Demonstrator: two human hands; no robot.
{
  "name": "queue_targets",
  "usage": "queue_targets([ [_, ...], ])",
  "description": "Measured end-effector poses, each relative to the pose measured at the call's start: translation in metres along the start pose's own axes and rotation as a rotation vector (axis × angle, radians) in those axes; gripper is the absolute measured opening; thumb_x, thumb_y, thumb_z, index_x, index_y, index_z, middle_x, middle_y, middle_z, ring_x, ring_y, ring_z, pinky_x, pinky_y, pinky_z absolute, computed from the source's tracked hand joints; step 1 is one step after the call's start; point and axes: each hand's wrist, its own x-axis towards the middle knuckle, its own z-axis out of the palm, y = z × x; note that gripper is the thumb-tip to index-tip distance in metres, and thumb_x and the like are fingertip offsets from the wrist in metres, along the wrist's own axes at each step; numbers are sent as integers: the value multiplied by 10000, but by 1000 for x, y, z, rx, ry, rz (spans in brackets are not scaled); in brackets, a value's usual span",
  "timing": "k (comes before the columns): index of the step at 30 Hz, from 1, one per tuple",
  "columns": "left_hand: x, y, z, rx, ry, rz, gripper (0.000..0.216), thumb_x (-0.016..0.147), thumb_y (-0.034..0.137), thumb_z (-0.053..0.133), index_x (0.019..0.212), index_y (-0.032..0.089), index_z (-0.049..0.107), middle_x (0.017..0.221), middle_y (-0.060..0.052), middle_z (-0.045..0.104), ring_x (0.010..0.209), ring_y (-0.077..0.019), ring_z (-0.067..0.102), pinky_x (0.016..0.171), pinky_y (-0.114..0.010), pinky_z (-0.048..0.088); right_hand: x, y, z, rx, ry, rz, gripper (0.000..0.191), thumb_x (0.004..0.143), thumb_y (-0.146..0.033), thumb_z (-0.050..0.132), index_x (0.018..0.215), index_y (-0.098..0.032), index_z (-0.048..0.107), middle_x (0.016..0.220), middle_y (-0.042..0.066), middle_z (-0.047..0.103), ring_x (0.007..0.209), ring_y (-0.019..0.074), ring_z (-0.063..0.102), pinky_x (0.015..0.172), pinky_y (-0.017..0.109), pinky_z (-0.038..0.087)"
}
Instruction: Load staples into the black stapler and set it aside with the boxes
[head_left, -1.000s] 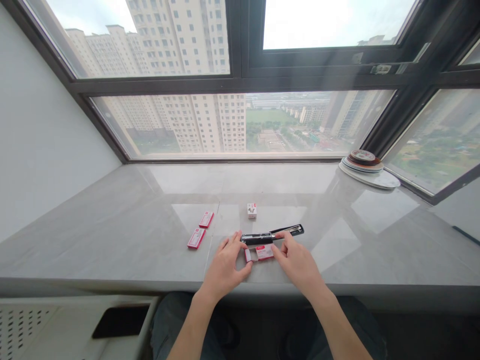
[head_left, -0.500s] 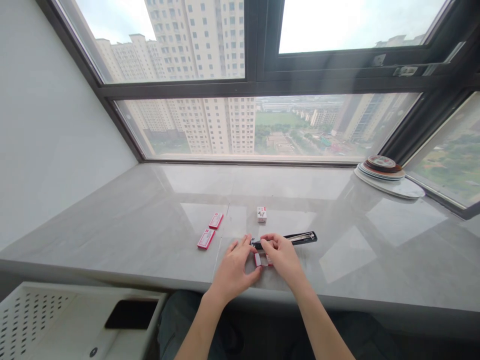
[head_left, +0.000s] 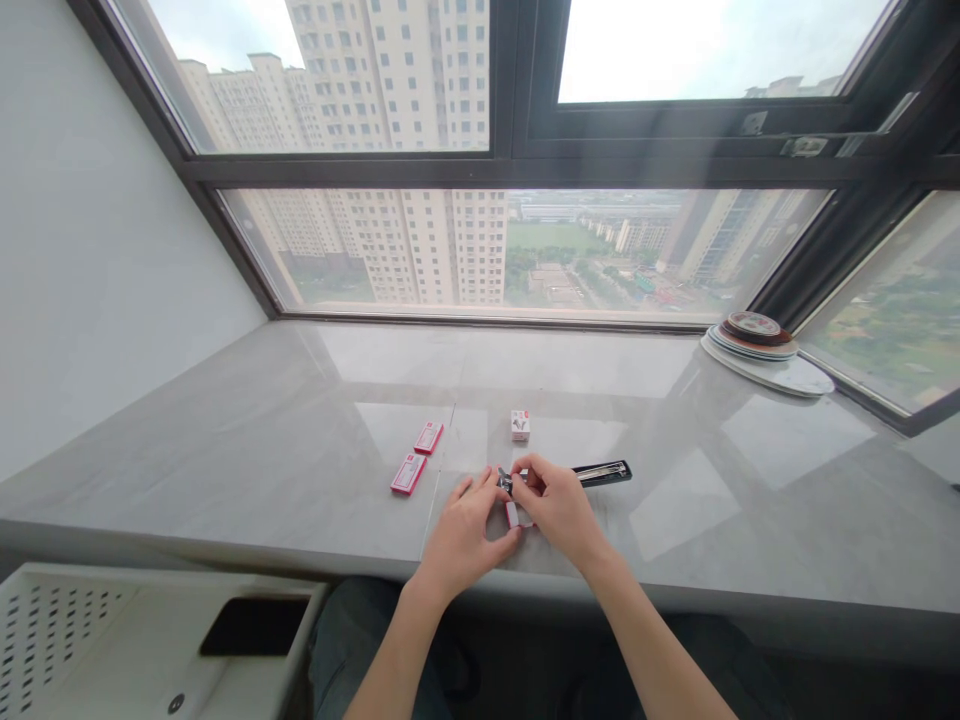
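A black stapler [head_left: 602,473] lies opened out on the grey counter, its long channel showing to the right of my hands. My left hand [head_left: 465,530] rests at the stapler's left end, fingers against its metal tip and thumb lower down beside a small red-and-white box [head_left: 512,515]. My right hand [head_left: 555,505] is closed in a pinch over the stapler's left part; what lies between its fingertips is hidden. That red-and-white box sits just below the stapler, partly covered by both hands.
Two flat red-and-white boxes [head_left: 409,473] lie to the left. A small white-and-red box [head_left: 520,425] stands behind the stapler. Stacked plates [head_left: 769,365] sit by the window at the right. A white basket [head_left: 112,690] holding a dark phone-like slab [head_left: 255,627] is below the counter's front edge.
My right hand has shifted slightly left along the stapler, toward its metal tip. My left hand stays almost in place. The whole view has moved a little.
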Motion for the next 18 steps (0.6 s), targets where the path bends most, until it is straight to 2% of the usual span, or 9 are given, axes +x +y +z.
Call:
queue_targets([
  [3, 0, 1, 0, 4, 1, 3, 346, 862, 305, 712, 1194, 282, 621, 1577, -52, 456, 1495, -276, 367, 1258, -512, 301, 1, 4, -2, -37, -27, 1, 184, 933, -384, 574, 959, -251, 700, 628, -41, 599, 582, 139, 524, 585, 238, 331],
  [8, 0, 0, 2, 3, 18, 13, 549, 861, 296, 706, 1381, 281, 530, 1568, -68, 466, 1489, -273, 379, 1259, -517, 295, 4, 3, 7, -75, -43, -18, 147, 916, -361, 595, 928, -267, 708, 635, -45, 615, 604, 138, 539, 605, 237, 331],
  [13, 0, -1, 2, -14, 15, 16, 534, 869, 306, 708, 1374, 296, 536, 1577, -55, 455, 1491, -280, 374, 1257, -528, 294, 6, -3, 3, 27, -51, -16, 202, 919, -409, 591, 893, -236, 691, 624, -44, 581, 593, 132, 512, 603, 235, 345],
  [15, 0, -1, 1, -23, 12, 7, 488, 867, 325, 717, 1328, 292, 560, 1589, -58, 437, 1490, -279, 376, 1256, -531, 295, 4, -3, -6, 57, -103, -24, 180, 897, -381, 603, 862, -226, 687, 613, -48, 559, 583, 127, 488, 589, 231, 336],
  [18, 0, -1, 1, -37, 15, -5, 365, 866, 321, 713, 1213, 289, 602, 1583, -51, 447, 1488, -270, 380, 1253, -523, 301, 0, 0, -22, 15, -274, -41, 92, 825, -291, 637, 802, -224, 696, 598, -53, 542, 573, 120, 459, 572, 227, 311],
])
